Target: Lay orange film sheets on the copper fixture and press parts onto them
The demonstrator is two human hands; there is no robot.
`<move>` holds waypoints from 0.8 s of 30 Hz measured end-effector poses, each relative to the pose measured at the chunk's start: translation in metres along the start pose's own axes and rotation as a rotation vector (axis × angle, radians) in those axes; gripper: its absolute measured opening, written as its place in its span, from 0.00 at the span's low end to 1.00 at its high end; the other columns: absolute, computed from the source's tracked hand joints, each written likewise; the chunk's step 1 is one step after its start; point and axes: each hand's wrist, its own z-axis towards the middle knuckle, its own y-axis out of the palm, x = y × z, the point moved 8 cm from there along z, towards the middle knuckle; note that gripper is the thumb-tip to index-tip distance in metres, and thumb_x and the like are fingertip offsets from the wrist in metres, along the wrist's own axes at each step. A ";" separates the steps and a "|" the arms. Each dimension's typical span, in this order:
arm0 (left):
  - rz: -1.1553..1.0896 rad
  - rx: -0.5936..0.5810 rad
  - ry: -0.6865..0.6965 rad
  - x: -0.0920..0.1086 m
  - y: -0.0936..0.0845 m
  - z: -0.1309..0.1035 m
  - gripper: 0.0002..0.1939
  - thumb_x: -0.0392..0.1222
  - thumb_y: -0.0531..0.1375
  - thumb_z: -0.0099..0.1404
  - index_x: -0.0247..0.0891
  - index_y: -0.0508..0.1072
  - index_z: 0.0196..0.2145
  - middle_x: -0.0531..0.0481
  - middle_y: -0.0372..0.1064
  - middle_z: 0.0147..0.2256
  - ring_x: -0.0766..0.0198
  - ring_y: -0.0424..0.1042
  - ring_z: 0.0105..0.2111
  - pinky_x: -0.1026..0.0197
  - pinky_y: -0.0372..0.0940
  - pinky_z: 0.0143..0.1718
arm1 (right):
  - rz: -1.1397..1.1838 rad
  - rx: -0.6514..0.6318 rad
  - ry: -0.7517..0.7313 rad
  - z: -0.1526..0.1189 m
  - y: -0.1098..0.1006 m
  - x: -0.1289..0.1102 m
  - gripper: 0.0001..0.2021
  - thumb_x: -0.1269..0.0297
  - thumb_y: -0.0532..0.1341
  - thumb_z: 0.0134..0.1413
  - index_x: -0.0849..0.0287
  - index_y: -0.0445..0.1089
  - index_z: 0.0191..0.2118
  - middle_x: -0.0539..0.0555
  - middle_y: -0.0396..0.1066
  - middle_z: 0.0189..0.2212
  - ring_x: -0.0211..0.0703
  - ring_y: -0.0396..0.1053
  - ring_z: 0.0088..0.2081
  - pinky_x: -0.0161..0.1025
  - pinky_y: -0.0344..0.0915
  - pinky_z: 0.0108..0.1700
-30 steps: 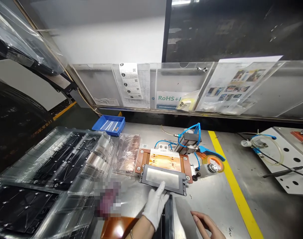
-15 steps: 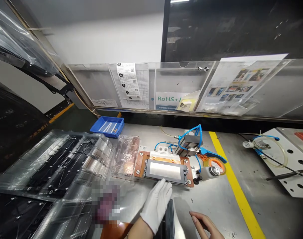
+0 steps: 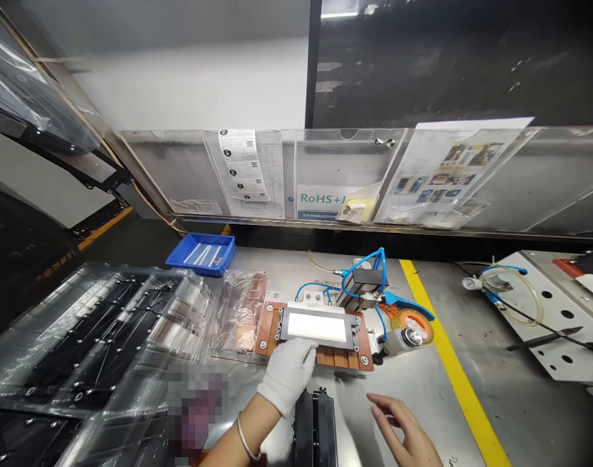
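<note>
**Steel table, gloved hand on a framed panel**

Steel table (image 3: 413,389), crossed by a yellow stripe (image 3: 452,370), carries stacked clear plastic trays (image 3: 106,337) of black parts at the left. Near the middle, a copper-coloured fixture (image 3: 316,334) holds a black-framed panel (image 3: 316,326) lying flat in it, blue air hoses (image 3: 369,266) just behind. A blue bin (image 3: 202,254) sits farther back. The white-gloved left hand (image 3: 287,376) rests fingers together on the panel's near edge. The bare right hand (image 3: 403,431) hovers spread above the table, holding nothing. An orange tape roll (image 3: 416,322) sits beside the fixture.
</note>
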 end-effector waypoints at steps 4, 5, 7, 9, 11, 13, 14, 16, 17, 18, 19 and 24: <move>0.259 0.004 0.219 0.021 0.004 0.017 0.28 0.44 0.55 0.67 0.35 0.65 0.63 0.37 0.60 0.64 0.42 0.51 0.67 0.41 0.43 0.69 | -0.186 0.146 -0.123 0.036 -0.017 -0.010 0.23 0.46 0.48 0.66 0.52 0.66 0.56 0.61 0.66 0.55 0.51 0.74 0.49 0.44 0.75 0.46; 0.298 -0.002 0.239 0.020 0.009 0.020 0.31 0.44 0.58 0.65 0.35 0.61 0.65 0.38 0.55 0.66 0.43 0.46 0.68 0.41 0.40 0.70 | -0.220 0.178 -0.134 0.045 -0.021 -0.012 0.23 0.47 0.48 0.66 0.54 0.64 0.57 0.62 0.63 0.57 0.53 0.72 0.51 0.47 0.75 0.47; 0.356 0.003 0.248 0.015 0.019 0.024 0.35 0.44 0.59 0.64 0.34 0.56 0.67 0.38 0.48 0.69 0.43 0.40 0.70 0.38 0.37 0.70 | -0.261 0.214 -0.142 0.061 -0.028 -0.015 0.24 0.49 0.47 0.66 0.57 0.63 0.58 0.65 0.59 0.60 0.59 0.67 0.56 0.54 0.71 0.52; 0.388 0.019 0.257 0.011 0.024 0.027 0.36 0.46 0.59 0.65 0.34 0.55 0.67 0.38 0.45 0.69 0.43 0.40 0.70 0.37 0.39 0.69 | -0.282 0.200 -0.152 0.073 -0.033 -0.019 0.24 0.50 0.48 0.63 0.59 0.65 0.57 0.65 0.62 0.60 0.63 0.64 0.58 0.59 0.67 0.55; 0.399 0.035 0.275 0.009 0.022 0.028 0.36 0.48 0.59 0.66 0.33 0.55 0.67 0.38 0.45 0.69 0.44 0.41 0.70 0.39 0.40 0.69 | -0.302 0.171 -0.151 0.079 -0.038 -0.020 0.22 0.51 0.49 0.60 0.58 0.71 0.50 0.64 0.68 0.54 0.65 0.69 0.53 0.60 0.67 0.53; 0.395 0.074 0.268 0.006 0.010 0.027 0.35 0.49 0.58 0.66 0.35 0.57 0.67 0.40 0.47 0.69 0.46 0.42 0.70 0.40 0.39 0.70 | -0.308 0.149 -0.127 0.078 -0.042 -0.018 0.19 0.51 0.51 0.57 0.56 0.75 0.38 0.62 0.73 0.47 0.63 0.74 0.44 0.58 0.70 0.46; 0.389 0.114 0.242 0.002 0.000 0.026 0.33 0.49 0.56 0.67 0.35 0.58 0.66 0.40 0.48 0.69 0.46 0.42 0.70 0.40 0.37 0.70 | -0.301 0.146 -0.111 0.076 -0.044 -0.016 0.18 0.51 0.51 0.57 0.55 0.75 0.34 0.61 0.74 0.45 0.61 0.75 0.40 0.56 0.70 0.42; 0.361 0.225 0.132 -0.013 -0.026 0.022 0.28 0.46 0.51 0.70 0.33 0.60 0.65 0.38 0.52 0.67 0.46 0.46 0.68 0.40 0.38 0.69 | -0.262 0.144 -0.086 0.073 -0.045 -0.012 0.18 0.49 0.52 0.56 0.53 0.75 0.33 0.59 0.74 0.44 0.56 0.75 0.35 0.52 0.71 0.37; 0.335 0.277 0.056 -0.024 -0.040 0.019 0.27 0.44 0.48 0.71 0.31 0.61 0.64 0.35 0.55 0.65 0.45 0.50 0.67 0.40 0.41 0.68 | -0.229 0.143 -0.079 0.072 -0.044 -0.011 0.18 0.49 0.53 0.56 0.53 0.76 0.37 0.59 0.73 0.45 0.54 0.74 0.34 0.50 0.71 0.37; 0.302 0.312 -0.028 -0.037 -0.052 0.016 0.26 0.43 0.46 0.71 0.29 0.62 0.63 0.32 0.59 0.62 0.46 0.56 0.64 0.41 0.47 0.66 | -0.189 0.141 -0.077 0.073 -0.041 -0.010 0.19 0.48 0.53 0.56 0.52 0.75 0.42 0.59 0.73 0.46 0.53 0.74 0.34 0.50 0.71 0.38; 0.263 0.322 -0.106 -0.049 -0.060 0.014 0.26 0.43 0.46 0.71 0.27 0.63 0.61 0.30 0.62 0.59 0.47 0.62 0.59 0.43 0.54 0.63 | -0.146 0.139 -0.074 0.076 -0.037 -0.010 0.21 0.47 0.54 0.55 0.53 0.74 0.46 0.59 0.72 0.46 0.51 0.74 0.33 0.50 0.72 0.40; 0.088 0.171 -0.274 -0.077 -0.064 0.026 0.24 0.50 0.50 0.69 0.29 0.69 0.54 0.34 0.72 0.49 0.52 0.71 0.50 0.50 0.64 0.55 | 0.084 0.127 0.041 0.107 -0.004 -0.007 0.22 0.49 0.58 0.56 0.61 0.71 0.49 0.59 0.74 0.40 0.47 0.73 0.31 0.47 0.74 0.37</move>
